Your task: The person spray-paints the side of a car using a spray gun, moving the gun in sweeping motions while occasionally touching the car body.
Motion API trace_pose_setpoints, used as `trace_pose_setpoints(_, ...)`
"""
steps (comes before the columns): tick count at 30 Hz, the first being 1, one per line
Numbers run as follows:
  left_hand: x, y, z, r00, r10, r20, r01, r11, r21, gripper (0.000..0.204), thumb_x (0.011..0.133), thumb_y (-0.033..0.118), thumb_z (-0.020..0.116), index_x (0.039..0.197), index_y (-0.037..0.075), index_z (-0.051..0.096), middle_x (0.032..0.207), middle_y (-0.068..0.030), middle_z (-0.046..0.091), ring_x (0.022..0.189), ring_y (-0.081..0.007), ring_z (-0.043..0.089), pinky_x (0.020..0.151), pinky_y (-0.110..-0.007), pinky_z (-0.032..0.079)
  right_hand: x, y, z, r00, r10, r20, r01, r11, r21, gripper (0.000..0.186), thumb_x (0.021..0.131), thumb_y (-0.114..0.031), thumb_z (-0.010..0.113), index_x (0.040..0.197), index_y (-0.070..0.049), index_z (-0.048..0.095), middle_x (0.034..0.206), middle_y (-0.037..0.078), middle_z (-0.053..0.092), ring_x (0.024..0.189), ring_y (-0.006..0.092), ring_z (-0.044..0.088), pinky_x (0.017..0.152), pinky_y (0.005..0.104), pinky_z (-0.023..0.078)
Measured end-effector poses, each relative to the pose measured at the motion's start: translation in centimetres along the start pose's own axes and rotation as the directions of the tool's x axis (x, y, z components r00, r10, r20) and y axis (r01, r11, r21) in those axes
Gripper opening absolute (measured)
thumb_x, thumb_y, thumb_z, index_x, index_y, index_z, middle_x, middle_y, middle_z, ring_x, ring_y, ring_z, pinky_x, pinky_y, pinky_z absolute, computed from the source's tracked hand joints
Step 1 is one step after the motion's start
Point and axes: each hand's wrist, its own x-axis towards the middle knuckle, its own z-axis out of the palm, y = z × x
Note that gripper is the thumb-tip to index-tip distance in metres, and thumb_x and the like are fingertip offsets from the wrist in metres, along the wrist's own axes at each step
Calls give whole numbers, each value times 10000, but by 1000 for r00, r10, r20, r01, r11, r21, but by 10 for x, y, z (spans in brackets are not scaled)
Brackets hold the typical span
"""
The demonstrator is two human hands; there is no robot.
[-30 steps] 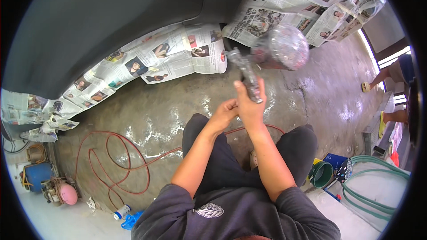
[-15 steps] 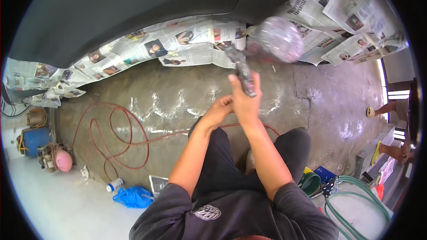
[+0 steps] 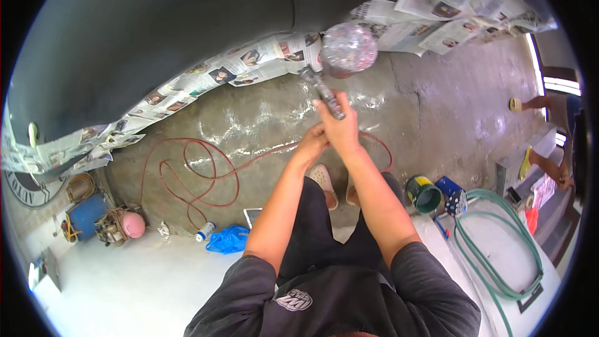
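My right hand (image 3: 340,130) is closed round the handle of a spray gun (image 3: 324,93). A round cup (image 3: 349,48), apparently wrapped in shiny clear plastic, sits at the gun's far end. Close against the right hand's heel, my left hand (image 3: 311,145) has its fingers curled in; what they grip is hidden. A red air hose (image 3: 274,150) runs behind my wrists and shows again on the right. Ahead is a dark vehicle body panel (image 3: 187,31), its lower edge masked with newspaper sheets (image 3: 265,62). The cup is near the masked edge; I cannot tell whether they touch.
Hose loops lie on the wet-looking floor at left, near a compressor with a pink part (image 3: 133,225) and a blue tank (image 3: 89,217). A blue plastic bag (image 3: 228,239) lies nearer. At right are a green can (image 3: 424,195), a coiled green hose (image 3: 493,256) and another person's legs (image 3: 533,105).
The spray gun and cup have shifted left along the panel. My body has stepped or leaned back, so both my feet now show. The right hand keeps its hold on the gun.
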Motion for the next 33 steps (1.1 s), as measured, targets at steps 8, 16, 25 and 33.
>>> trace_pose_setpoints(8, -14, 46, 110, 958, -195, 210, 189, 981, 48, 289, 997, 282, 683, 1216, 93, 666, 1105, 19, 692, 976, -77, 623, 892, -285, 489, -17, -57, -89, 942, 43, -334, -33, 999, 35, 313, 920, -195, 759, 1147, -23, 630, 848, 62, 669, 733, 127, 565, 706, 318, 500)
trace_pose_setpoints(16, -87, 78, 51, 980, -187, -75, 198, 961, 191, 352, 999, 193, 627, 1333, 82, 608, 1218, -12, 663, 1034, -121, 616, 906, -298, 475, -44, -82, -4, 950, 190, -248, -190, 981, 25, 352, 912, -287, 769, 1151, -71, 628, 840, 120, 678, 746, 245, 608, 689, 386, 506)
trace_pose_setpoints(25, -245, 47, -114, 915, -329, -233, 401, 807, 434, 399, 1038, 213, 578, 1386, 19, 569, 1212, -57, 684, 1084, -147, 641, 916, -279, 495, -78, -110, 122, 985, 163, 50, -164, 986, 8, 467, 888, -453, 765, 1200, -129, 639, 964, 181, 732, 937, 438, 683, 778, 468, 538)
trace_pose_setpoints(33, -335, 12, -187, 888, -416, -195, 428, 594, 681, 401, 1007, 191, 596, 1346, -23, 597, 1231, -170, 695, 1142, -233, 663, 1008, -338, 501, -75, -128, 67, 940, 242, -241, -244, 969, 20, 444, 880, -447, 783, 1135, -116, 634, 893, 179, 714, 797, 363, 670, 744, 430, 524)
